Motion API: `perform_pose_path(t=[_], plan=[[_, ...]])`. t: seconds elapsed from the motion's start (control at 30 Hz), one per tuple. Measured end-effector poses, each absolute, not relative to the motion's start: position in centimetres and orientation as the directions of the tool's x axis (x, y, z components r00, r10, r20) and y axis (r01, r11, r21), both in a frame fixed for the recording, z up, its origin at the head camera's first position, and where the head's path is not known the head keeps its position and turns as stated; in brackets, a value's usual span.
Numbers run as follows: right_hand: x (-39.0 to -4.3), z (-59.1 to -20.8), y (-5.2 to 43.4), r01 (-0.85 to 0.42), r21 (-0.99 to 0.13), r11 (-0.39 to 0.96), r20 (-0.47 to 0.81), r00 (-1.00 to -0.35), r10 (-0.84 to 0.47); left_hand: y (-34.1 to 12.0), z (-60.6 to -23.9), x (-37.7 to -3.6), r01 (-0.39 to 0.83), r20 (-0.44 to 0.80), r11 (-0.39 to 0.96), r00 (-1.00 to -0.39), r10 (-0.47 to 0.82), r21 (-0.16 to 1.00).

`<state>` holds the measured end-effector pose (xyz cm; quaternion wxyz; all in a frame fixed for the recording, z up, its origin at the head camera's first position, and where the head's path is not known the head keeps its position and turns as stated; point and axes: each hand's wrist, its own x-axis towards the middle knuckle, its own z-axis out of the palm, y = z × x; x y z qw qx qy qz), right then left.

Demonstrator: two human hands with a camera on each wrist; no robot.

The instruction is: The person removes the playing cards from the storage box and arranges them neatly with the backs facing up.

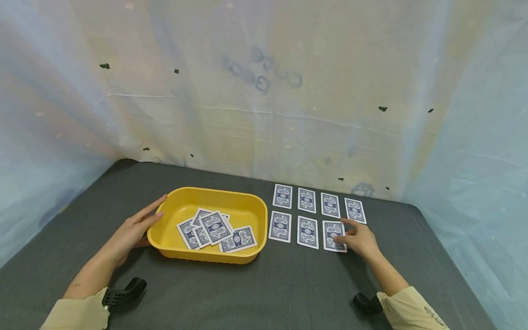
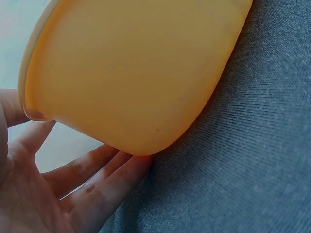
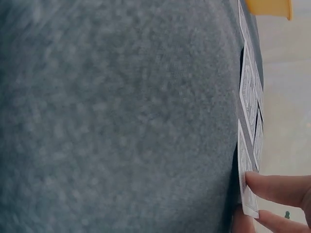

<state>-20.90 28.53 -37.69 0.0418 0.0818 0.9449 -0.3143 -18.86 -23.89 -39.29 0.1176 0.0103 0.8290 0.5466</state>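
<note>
At the right end of the near row, the right hand has its fingertips down on a face-down card: index laid over the card's far right corner, thumb at its near right edge. Looks like a light pinch or press on that edge, likely to square the card or start lifting it; the wrist view shows the fingers straddling the card edge, but whether it's off the cloth can't be told.

Card sits third in the near row of three; far row has four cards. All backs up, evenly spaced, so the layout reads as a deliberate grid with the near-right slot unfilled.

Left hand is flat and relaxed, fingers straight and slightly spread against the left outer wall of the yellow tray, thumb near the rim. No curl round it; probably just bracing the tray so it doesn't slide.

Tray holds a loose overlapping pile of cards, also backs up. Everything rests on grey cloth table; pale sheeting behind.
</note>
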Motion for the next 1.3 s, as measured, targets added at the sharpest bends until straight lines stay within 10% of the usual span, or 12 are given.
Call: perform_pose_path(t=[0.77,1.3], plan=[[-21.0,-38.0,27.9,0.187,-0.513,0.837,-0.102,-0.982,0.157,-23.8,-39.2,-18.9,-0.116,-0.190,0.410,-0.971,0.143,0.905],[-22.2,-36.5,22.7,0.012,-0.767,0.642,0.042,-0.997,0.070,-23.9,-39.1,-18.8,-0.119,-0.189,0.402,-0.972,0.141,0.908]])
